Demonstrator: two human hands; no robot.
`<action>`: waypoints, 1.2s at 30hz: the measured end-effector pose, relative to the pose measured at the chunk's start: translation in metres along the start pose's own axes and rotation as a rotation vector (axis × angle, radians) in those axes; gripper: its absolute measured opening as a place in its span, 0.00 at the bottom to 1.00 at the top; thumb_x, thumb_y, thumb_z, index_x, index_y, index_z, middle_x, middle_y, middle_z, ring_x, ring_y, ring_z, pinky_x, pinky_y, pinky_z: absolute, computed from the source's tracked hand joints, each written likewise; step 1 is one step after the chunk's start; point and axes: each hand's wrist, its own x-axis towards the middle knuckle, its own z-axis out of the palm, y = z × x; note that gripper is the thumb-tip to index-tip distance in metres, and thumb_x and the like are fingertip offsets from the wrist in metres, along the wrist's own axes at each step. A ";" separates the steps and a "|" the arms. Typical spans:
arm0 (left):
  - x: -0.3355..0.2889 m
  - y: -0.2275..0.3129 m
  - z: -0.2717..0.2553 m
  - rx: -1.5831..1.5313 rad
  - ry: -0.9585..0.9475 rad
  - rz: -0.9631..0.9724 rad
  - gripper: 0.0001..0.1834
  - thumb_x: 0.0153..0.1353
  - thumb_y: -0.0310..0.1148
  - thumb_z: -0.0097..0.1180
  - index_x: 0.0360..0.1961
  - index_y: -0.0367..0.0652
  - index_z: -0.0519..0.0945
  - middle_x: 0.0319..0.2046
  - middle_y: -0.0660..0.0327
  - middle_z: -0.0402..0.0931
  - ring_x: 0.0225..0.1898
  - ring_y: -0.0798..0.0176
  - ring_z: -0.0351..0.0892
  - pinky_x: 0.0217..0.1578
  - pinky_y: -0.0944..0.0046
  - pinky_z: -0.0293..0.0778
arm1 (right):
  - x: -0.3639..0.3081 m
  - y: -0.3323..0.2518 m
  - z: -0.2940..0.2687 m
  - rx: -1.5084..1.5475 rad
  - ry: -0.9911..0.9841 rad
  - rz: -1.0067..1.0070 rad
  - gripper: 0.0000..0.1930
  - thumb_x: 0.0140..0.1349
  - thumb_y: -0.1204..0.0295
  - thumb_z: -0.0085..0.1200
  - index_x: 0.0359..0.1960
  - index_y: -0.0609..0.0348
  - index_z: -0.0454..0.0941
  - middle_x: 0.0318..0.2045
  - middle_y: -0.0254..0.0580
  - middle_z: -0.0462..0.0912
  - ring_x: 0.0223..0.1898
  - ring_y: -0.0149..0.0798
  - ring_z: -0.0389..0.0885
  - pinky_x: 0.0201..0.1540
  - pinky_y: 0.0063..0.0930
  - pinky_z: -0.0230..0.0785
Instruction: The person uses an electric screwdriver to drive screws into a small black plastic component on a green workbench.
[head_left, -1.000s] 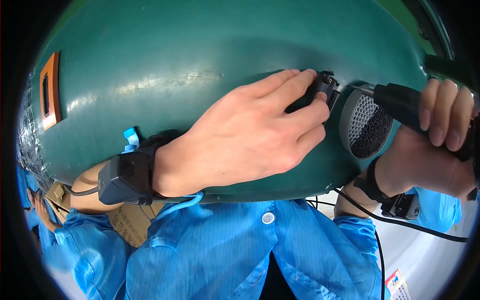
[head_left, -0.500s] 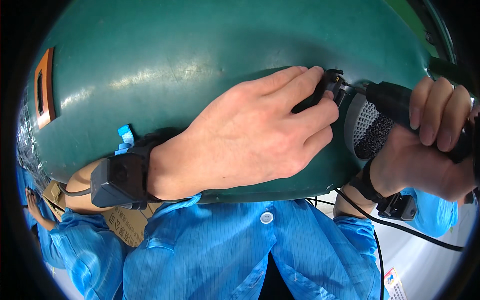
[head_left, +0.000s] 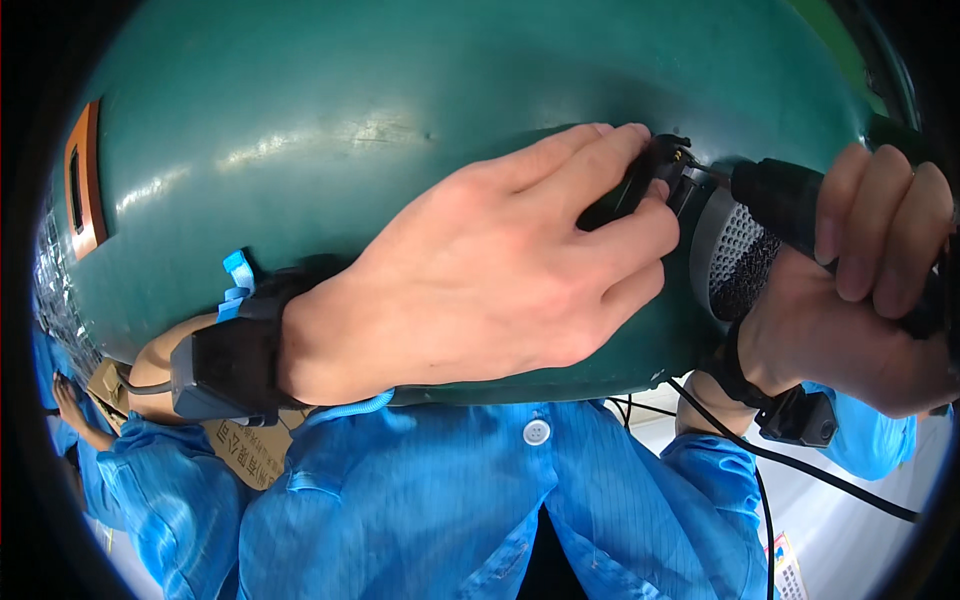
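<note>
My left hand [head_left: 500, 260] lies across the green mat, its fingers closed round a small black plastic part [head_left: 665, 165] with brassy metal bits at its end. In my right hand [head_left: 850, 290] is a black electric screwdriver [head_left: 780, 200], its handle wrapped by the fingers. The thin bit points left and its tip meets or nearly meets the end of the black part; whether it touches I cannot tell. Under the screwdriver stands a round metal dish [head_left: 715, 250] with a perforated plate and many tiny dark screws. My left palm hides the rest of the black part.
At the far left of the green mat [head_left: 300, 80] lies an orange-brown frame [head_left: 88, 180] with a dark slot. A black cable [head_left: 820, 472] runs below my right wrist. Beyond the mat's lower left are a cardboard box [head_left: 250, 450] and another person's hand [head_left: 70, 405].
My left hand and wrist have shifted slightly left, still holding the black part. The screwdriver stays at the part's end, with only a tiny shift in my right hand.
</note>
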 end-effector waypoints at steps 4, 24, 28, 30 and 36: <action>0.000 -0.006 -0.006 -0.017 -0.077 0.042 0.08 0.48 0.29 0.65 0.31 0.39 0.84 0.50 0.60 0.83 0.57 0.46 0.82 0.51 0.55 0.86 | 0.004 -0.023 -0.023 0.037 -0.019 -0.017 0.17 0.75 0.58 0.37 0.36 0.58 0.71 0.15 0.38 0.67 0.11 0.35 0.65 0.10 0.32 0.61; 0.007 -0.011 -0.009 -0.043 -0.059 0.060 0.16 0.42 0.27 0.71 0.35 0.34 0.86 0.48 0.55 0.85 0.53 0.46 0.85 0.47 0.54 0.87 | -0.012 -0.025 -0.031 -0.018 0.009 -0.004 0.19 0.77 0.57 0.36 0.40 0.60 0.73 0.17 0.39 0.69 0.14 0.36 0.67 0.12 0.33 0.64; 0.005 -0.010 -0.009 -0.040 -0.049 0.055 0.16 0.42 0.27 0.71 0.36 0.35 0.86 0.48 0.56 0.85 0.53 0.45 0.84 0.47 0.54 0.87 | -0.007 -0.026 -0.033 -0.010 -0.006 0.001 0.20 0.77 0.57 0.36 0.41 0.61 0.74 0.18 0.39 0.69 0.14 0.36 0.68 0.13 0.33 0.64; 0.005 -0.011 -0.014 -0.047 -0.087 0.044 0.17 0.42 0.28 0.71 0.37 0.35 0.86 0.49 0.56 0.84 0.55 0.44 0.83 0.50 0.51 0.86 | -0.007 -0.024 -0.030 -0.007 -0.014 0.007 0.20 0.77 0.57 0.36 0.42 0.61 0.74 0.18 0.39 0.69 0.14 0.36 0.68 0.13 0.33 0.65; 0.007 -0.030 -0.020 -0.169 -0.183 0.047 0.16 0.46 0.28 0.70 0.39 0.36 0.86 0.51 0.57 0.82 0.59 0.42 0.79 0.61 0.43 0.79 | -0.001 -0.021 -0.026 0.013 -0.070 0.029 0.21 0.77 0.57 0.35 0.43 0.62 0.75 0.19 0.39 0.70 0.15 0.36 0.69 0.14 0.33 0.65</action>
